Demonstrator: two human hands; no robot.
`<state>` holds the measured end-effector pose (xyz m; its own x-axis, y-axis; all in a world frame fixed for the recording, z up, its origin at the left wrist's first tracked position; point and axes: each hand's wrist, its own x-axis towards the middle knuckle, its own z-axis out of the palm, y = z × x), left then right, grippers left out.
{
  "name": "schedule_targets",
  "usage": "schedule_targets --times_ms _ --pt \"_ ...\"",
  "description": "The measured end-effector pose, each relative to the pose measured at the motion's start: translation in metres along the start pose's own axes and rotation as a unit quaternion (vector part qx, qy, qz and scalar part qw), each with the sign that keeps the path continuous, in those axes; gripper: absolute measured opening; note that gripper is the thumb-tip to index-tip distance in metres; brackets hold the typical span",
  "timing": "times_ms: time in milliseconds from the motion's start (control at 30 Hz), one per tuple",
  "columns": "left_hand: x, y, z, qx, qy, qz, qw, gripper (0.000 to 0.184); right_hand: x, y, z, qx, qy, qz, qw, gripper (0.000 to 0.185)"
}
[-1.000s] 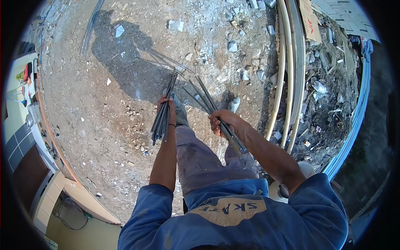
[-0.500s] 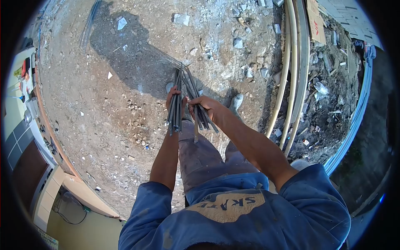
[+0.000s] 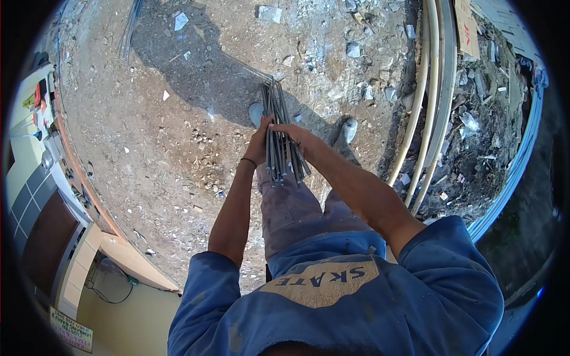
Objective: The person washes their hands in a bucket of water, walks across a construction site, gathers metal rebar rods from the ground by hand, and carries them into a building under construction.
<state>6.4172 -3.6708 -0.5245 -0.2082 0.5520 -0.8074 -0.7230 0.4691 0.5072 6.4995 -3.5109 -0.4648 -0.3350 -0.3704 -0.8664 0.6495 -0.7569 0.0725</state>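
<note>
A bundle of thin dark grey steel rods (image 3: 279, 157) is held in front of my thighs, its near ends pointing back toward me and its far ends reaching out over the dirt. My left hand (image 3: 259, 140) grips the bundle from the left side. From the right, my right hand (image 3: 294, 136) is closed around the rods, with its thumb lying across the top close to the left hand. The fingers beneath the rods are mostly hidden.
Rubble and scraps lie over the dirt ground (image 3: 196, 136). Long pale pipes (image 3: 420, 107) run along the right, beside a cardboard piece (image 3: 466, 29). More thin rods (image 3: 129, 29) lie at the upper left. A tiled ledge (image 3: 83, 264) borders the lower left.
The two separate clusters of rods have come together into one bundle. My left hand has moved right, close against the right hand, and the view has shifted slightly.
</note>
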Motion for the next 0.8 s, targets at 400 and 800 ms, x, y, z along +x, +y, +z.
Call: schedule_targets --times_ms 400,800 --pt "0.011 0.027 -0.012 0.537 -0.113 0.105 0.830 0.087 0.008 0.008 -0.009 0.130 -0.019 0.019 0.991 0.019" --pt "0.017 0.052 -0.003 0.241 0.169 -0.077 0.952 0.048 0.006 0.021 -0.022 0.180 -0.059 0.035 0.981 0.026"
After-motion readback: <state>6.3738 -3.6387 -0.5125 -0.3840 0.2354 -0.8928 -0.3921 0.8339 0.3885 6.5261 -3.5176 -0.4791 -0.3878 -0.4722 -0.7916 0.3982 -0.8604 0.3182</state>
